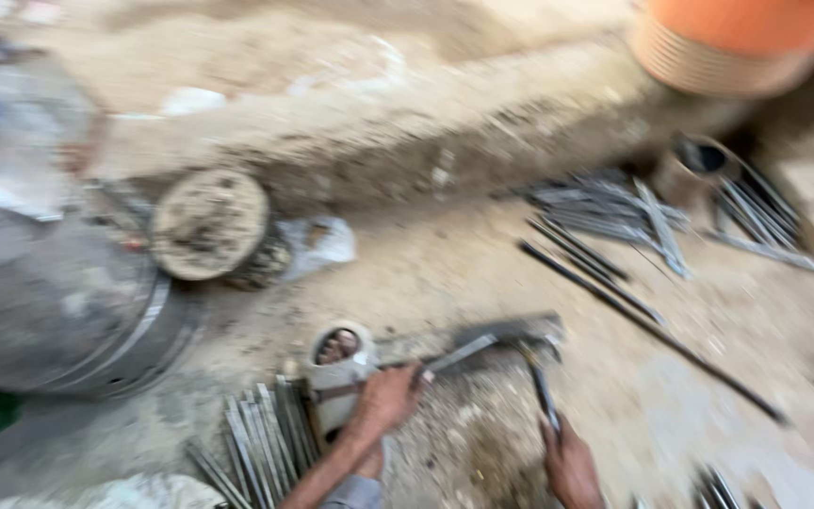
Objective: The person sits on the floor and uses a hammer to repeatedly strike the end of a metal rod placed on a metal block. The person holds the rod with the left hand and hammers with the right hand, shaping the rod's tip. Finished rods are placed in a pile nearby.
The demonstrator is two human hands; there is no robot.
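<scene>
The picture is motion-blurred. My left hand [385, 400] is closed around the near end of a flat metal strip [460, 353] that lies on the dirt ground. Beside it, my right hand [571, 464] grips the handle of a hammer [539, 382], whose dark head rests near the strip's far end. A small white tin [337, 363] with dark pieces inside stands just left of my left hand. Several cut metal strips [261, 438] are laid side by side to the left of the tin.
More metal strips and thin rods [614, 212] lie at the back right beside a small can [699, 160]. A long dark rod [652, 330] crosses the ground. A large grey drum [40, 273], a round dusty lid [209, 223] and an orange container [737, 38] stand around.
</scene>
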